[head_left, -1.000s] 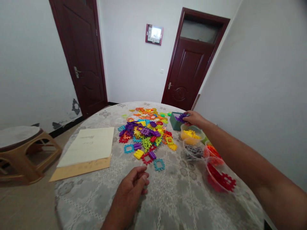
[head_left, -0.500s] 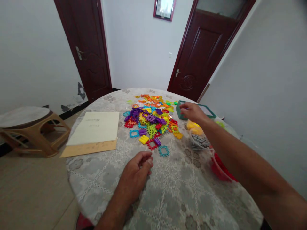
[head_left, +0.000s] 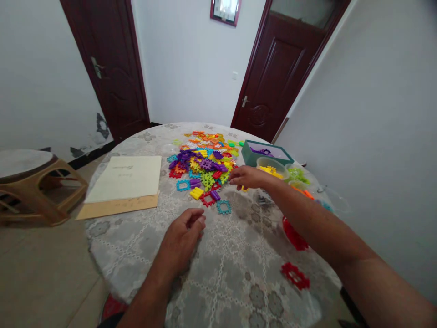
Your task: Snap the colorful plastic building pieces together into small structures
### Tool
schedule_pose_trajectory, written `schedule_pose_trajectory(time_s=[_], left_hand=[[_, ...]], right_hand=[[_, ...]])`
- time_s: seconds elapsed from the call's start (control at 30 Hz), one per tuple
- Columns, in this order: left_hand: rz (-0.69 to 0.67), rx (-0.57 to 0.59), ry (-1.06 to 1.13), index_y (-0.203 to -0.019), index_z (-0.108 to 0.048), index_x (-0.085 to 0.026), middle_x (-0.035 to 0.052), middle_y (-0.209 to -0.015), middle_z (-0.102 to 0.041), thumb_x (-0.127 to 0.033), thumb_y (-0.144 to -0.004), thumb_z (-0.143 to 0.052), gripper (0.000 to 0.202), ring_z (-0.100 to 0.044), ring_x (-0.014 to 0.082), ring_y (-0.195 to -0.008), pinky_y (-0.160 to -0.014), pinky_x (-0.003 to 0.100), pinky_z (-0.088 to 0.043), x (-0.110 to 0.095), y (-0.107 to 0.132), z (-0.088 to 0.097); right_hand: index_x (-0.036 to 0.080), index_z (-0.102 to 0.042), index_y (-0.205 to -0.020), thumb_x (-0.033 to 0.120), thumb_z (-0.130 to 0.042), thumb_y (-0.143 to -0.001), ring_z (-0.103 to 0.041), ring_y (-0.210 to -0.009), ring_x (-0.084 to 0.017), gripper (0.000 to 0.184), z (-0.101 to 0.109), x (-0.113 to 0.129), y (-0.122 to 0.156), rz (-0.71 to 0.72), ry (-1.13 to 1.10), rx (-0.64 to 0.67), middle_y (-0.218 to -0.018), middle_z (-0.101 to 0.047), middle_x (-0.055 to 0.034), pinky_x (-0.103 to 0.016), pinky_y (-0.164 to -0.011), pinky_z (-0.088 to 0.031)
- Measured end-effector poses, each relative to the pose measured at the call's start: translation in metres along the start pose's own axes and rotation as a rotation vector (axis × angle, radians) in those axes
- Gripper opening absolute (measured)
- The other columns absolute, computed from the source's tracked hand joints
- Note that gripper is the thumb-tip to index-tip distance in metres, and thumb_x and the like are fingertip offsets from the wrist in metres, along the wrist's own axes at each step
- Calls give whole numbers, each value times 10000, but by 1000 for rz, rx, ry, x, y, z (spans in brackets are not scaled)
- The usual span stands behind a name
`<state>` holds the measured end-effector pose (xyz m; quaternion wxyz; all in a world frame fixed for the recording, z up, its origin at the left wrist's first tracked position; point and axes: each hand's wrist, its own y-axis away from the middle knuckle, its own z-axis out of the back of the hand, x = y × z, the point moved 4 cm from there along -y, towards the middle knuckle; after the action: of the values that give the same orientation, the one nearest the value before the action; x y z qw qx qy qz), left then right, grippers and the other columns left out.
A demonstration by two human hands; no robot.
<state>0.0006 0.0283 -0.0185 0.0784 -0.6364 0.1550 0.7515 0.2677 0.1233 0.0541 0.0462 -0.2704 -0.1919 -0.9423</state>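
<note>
upper left: dark red door (head_left: 112,68) with metal handle (head_left: 96,68) | top centre: framed picture (head_left: 225,9) on white wall, small switch (head_left: 234,75) below it | upper right: second dark red door (head_left: 280,77) | left edge: brown stool (head_left: 30,191) on the floor | centre left: white paper sheet (head_left: 124,178) lying on brown envelope (head_left: 116,206), both on round table (head_left: 225,273) with patterned cloth
</note>
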Motion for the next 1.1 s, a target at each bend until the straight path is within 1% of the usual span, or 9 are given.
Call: schedule_pose_trajectory(time_s=[0.33,0.5,0.6,0.67,0.73,0.8,0.9,0.97,1.1], left_hand=[[-29,24,-209,-1286,-674,-225,126,-1260,-747,-532,-954,-608,457,-729,290,-1060,-943,454,-578,4,-4,-5],[-296,202,-417,-1324,-698,-325,86,-1303,-739,-448,-941,-669,404,-724,294,-1071,-981,471,-579,-12,15,-18],[-543,431,-509,-1368,-668,-446,32,-1378,-715,-368,-908,-749,474,-684,295,-1210,-1035,446,-566,-28,43,-48],[-679,627,-582,-1398,-639,-447,38,-1383,-710,-292,-883,-786,558,-677,289,-1226,-1016,429,-578,-28,65,-82],[-861,696,-660,-1370,-661,-393,81,-1344,-725,-317,-800,-872,612,-671,355,-1236,-976,484,-596,-21,84,-118],[-957,672,-743,-1356,-668,-357,120,-1371,-707,-377,-756,-915,650,-630,439,-1292,-988,572,-579,-7,96,-150],[-974,629,-816,-1224,-727,-300,130,-1323,-714,-354,-836,-844,409,-640,439,-1260,-989,602,-561,10,101,-178],[-941,639,-860,-1089,-749,-240,117,-1206,-730,-317,-868,-804,241,-667,391,-1178,-986,573,-560,14,98,-182],[-910,655,-895,-1010,-721,-205,90,-1091,-706,-279,-900,-757,138,-657,313,-1057,-921,487,-564,9,88,-178]], right_hand=[[209,-757,-1104,291,-746,-937,-748,-816,-132,185,56,-38,-22,102,-291,70,-1116,-807,-51,-195,-647,-582],[184,-756,-1107,243,-750,-924,-725,-764,-109,192,73,-36,-17,101,-313,37,-1058,-813,-48,-185,-652,-583],[175,-765,-1125,243,-744,-939,-723,-782,-113,199,83,-21,12,107,-226,6,-1013,-803,-32,-205,-695,-590],[171,-773,-1137,253,-743,-946,-721,-801,-120,210,86,-11,45,109,-129,-23,-973,-795,-22,-227,-744,-592],[176,-779,-1153,264,-727,-955,-719,-852,-135,222,83,-3,86,122,-3,-56,-976,-789,-18,-249,-804,-585],[199,-777,-1175,277,-695,-967,-715,-930,-156,236,72,-1,132,148,129,-114,-1046,-788,-25,-269,-869,-569],[218,-766,-1191,321,-622,-1007,-715,-956,-186,256,41,-8,200,186,232,-349,-1099,-782,-61,-301,-897,-560],[243,-761,-1193,341,-596,-1024,-726,-984,-212,256,7,-20,238,175,211,-474,-1116,-783,-81,-325,-905,-568],[283,-753,-1170,322,-568,-1038,-739,-1041,-235,231,-77,-42,278,116,80,-521,-1111,-780,-79,-364,-943,-590]])
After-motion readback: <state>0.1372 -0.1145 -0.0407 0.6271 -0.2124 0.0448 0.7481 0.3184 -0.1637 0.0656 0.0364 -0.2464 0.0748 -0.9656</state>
